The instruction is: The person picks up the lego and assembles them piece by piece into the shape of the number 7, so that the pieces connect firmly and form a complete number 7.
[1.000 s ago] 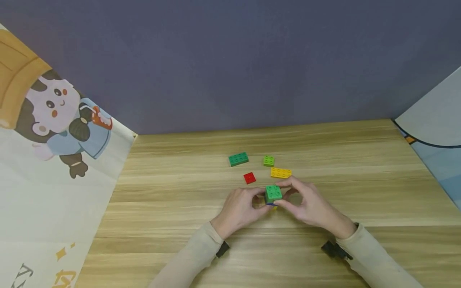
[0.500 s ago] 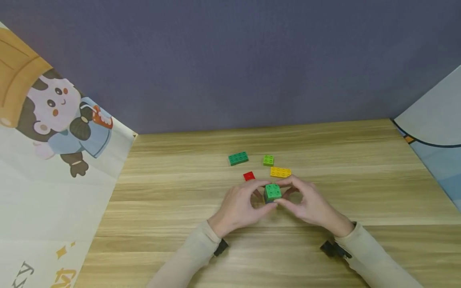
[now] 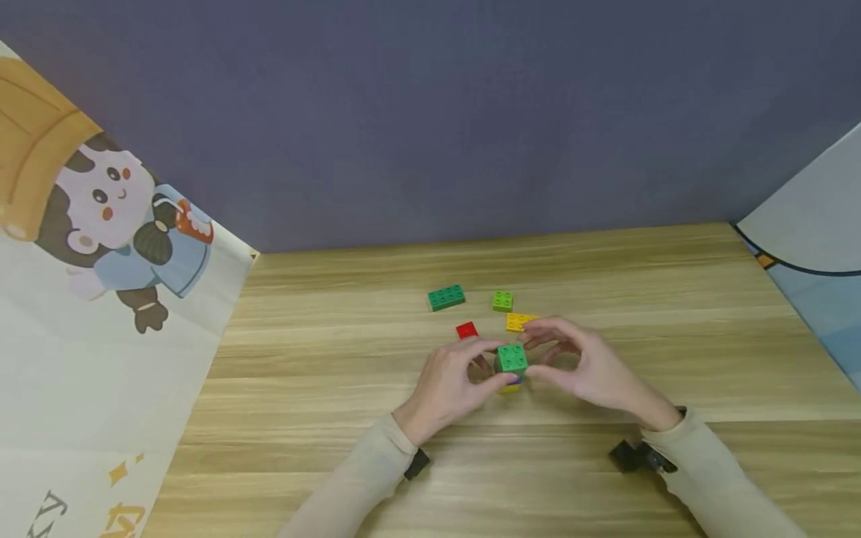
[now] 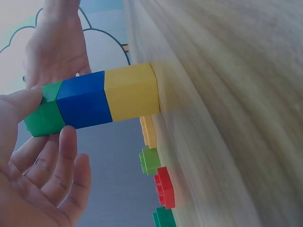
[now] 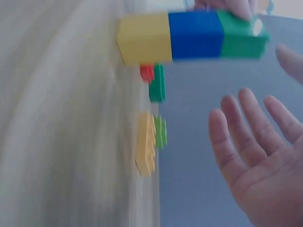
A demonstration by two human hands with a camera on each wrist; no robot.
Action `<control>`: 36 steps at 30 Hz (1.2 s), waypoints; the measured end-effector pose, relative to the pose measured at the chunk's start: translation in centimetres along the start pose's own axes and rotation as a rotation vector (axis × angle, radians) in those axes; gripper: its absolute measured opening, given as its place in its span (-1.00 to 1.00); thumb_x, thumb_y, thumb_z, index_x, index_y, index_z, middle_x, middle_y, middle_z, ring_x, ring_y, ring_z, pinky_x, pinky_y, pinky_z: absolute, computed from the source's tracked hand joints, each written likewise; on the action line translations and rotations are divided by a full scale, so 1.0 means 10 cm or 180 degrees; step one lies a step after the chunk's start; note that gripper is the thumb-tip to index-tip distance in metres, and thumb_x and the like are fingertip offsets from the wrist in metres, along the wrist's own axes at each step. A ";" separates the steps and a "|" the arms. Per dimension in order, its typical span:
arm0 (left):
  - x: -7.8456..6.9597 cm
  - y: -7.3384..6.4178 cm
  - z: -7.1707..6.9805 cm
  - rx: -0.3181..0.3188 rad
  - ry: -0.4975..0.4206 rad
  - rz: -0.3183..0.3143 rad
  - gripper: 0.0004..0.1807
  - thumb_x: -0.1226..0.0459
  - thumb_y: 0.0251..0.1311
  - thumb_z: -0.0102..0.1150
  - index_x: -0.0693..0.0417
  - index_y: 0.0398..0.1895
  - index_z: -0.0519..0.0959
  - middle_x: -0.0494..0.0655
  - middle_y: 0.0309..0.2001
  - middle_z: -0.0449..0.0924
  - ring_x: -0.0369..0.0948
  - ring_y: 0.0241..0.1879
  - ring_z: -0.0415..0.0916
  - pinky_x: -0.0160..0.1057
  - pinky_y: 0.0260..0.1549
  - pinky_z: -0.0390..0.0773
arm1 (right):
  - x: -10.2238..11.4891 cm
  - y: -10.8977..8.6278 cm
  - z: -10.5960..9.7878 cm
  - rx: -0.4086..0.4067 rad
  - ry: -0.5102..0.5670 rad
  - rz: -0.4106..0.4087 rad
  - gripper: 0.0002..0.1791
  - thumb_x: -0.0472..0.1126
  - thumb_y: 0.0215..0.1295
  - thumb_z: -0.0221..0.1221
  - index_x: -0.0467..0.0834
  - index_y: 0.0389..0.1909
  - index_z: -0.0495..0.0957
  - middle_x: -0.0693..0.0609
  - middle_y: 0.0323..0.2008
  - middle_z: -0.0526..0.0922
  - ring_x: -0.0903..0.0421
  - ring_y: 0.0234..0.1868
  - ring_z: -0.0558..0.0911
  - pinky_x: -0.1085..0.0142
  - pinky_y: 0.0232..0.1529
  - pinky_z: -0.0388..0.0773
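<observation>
The left hand point(image 3: 446, 385) pinches a square-sided, stud-topped block tower point(image 4: 86, 100).

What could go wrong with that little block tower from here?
The narrow three-block tower might tip if nudged sideways: only the left hand pinches it, at the green top block. The open right hand, close beside it, could knock it. In the head view, that hand also partly covers the loose yellow brick, so sweeping it low might shove that brick aside.
</observation>
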State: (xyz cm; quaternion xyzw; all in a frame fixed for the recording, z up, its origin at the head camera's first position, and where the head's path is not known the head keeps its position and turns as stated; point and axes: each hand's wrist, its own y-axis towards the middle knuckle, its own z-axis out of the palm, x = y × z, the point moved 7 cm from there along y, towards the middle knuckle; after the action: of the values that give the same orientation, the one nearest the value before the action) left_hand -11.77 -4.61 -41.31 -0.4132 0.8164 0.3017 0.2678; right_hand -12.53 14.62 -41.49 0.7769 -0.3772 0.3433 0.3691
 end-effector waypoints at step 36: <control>0.03 0.00 0.01 0.0031 -0.0068 -0.0139 -0.48 0.04 0.22 0.56 -0.05 0.22 0.72 -0.17 -0.04 0.84 -0.37 -0.22 0.74 -0.46 -0.22 0.62 | -0.90 0.21 -0.17 -0.0032 -0.0778 0.1232 -0.51 -0.15 0.35 0.45 -0.25 0.24 0.66 -0.25 0.14 0.76 -0.16 0.05 0.75 0.36 -0.13 0.63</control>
State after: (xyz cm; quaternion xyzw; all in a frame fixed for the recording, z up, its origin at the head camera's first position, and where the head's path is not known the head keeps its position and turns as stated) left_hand -11.87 -4.69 -41.63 -0.4264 0.8058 0.2962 0.2849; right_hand -19.05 18.04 -47.26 0.7241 -0.5628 0.3092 0.2518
